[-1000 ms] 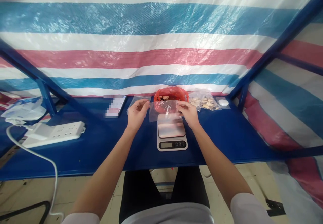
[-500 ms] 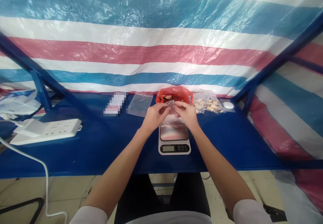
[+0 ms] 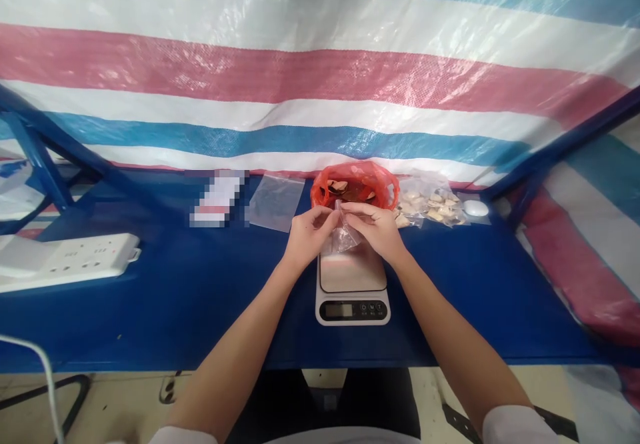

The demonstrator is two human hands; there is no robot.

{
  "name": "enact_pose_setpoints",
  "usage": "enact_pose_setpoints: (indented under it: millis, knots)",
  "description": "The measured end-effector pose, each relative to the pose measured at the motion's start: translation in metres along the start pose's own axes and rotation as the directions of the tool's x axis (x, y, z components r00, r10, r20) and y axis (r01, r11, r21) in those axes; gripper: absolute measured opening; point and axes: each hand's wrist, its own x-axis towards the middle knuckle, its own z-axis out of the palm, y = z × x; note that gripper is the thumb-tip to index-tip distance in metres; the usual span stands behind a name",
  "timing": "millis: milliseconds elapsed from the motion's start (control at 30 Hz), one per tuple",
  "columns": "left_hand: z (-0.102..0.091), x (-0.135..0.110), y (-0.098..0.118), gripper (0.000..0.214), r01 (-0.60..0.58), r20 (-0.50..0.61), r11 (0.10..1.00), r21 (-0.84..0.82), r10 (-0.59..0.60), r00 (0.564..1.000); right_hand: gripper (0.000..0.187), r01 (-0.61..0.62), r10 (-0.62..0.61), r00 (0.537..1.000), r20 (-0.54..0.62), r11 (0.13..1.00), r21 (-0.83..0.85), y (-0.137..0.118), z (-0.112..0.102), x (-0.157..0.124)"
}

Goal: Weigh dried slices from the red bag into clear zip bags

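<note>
My left hand [image 3: 309, 237] and my right hand [image 3: 379, 231] are closed together on the top edge of a small clear plastic bag [image 3: 345, 236], pinching it between thumbs and fingers. The bag hangs just above the steel platform of a small white digital scale [image 3: 353, 285] on the blue table [image 3: 200, 297]. Directly behind my hands sits an open red plastic bag [image 3: 356, 189] holding brownish pieces.
A flat stack of clear bags [image 3: 277, 202] and a blurred card [image 3: 217, 198] lie at the back left. A clear bag of pale pieces [image 3: 434, 204] and a white round object [image 3: 475, 208] lie at the back right. A white power strip [image 3: 65, 262] rests far left. A striped tarp forms the backdrop.
The clear bag was stretched wide between my hands; both hands have come together over the scale and now pinch its bunched top. The view has tilted downward.
</note>
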Motion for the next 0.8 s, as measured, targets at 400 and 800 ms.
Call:
enact_pose_setpoints:
  millis: [400, 800]
  knots:
    - [-0.003, 0.001, 0.001, 0.037, 0.132, 0.003, 0.989, -0.068, -0.132, 0.991, 0.035, 0.108, -0.094, 0.989, 0.112, 0.987, -0.122, -0.002, 0.003, -0.001]
    - [-0.008, 0.001, 0.012, 0.031, 0.02, -0.042, 1.0, 0.012, -0.019, 0.999, 0.029, -0.05, 0.058, 0.993, 0.107, 0.996, -0.07, -0.012, -0.004, 0.011]
